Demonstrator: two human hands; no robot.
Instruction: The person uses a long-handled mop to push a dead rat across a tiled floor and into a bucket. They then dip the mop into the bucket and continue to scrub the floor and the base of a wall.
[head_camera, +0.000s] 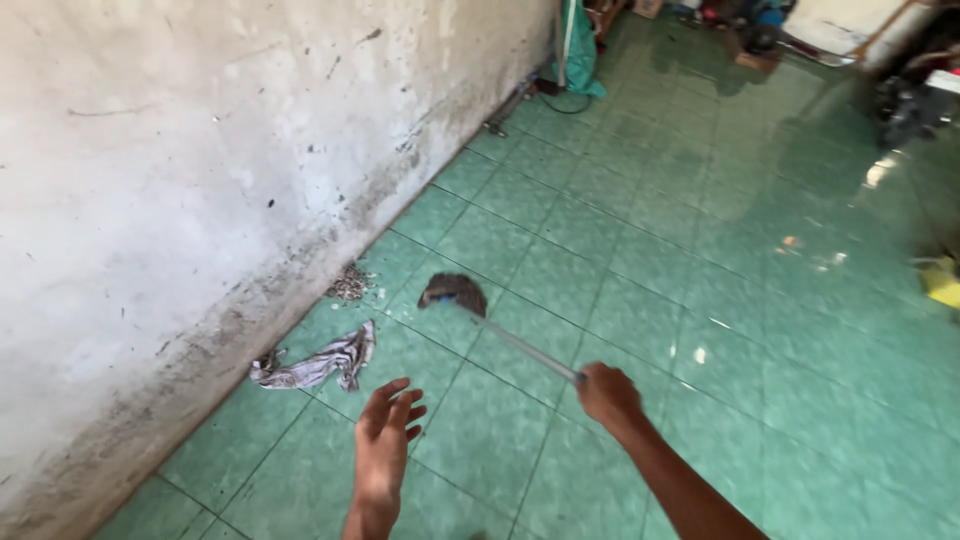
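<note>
Broom (455, 292) head blurred, prob. bristles; right hand (606, 394) fisted on handle, left hand (385, 440) open, empty.

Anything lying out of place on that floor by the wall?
Yes: a crumpled rag lies on the tiles at the wall's foot, and a small debris pile sits beyond it. The wall base is grimy.

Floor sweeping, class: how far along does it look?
Done: a small debris pile sits gathered by the wall. In hand: the right hand grips the broom, head near the pile; the left hand is open and empty. Left: pile and rag remain on the floor.
</note>
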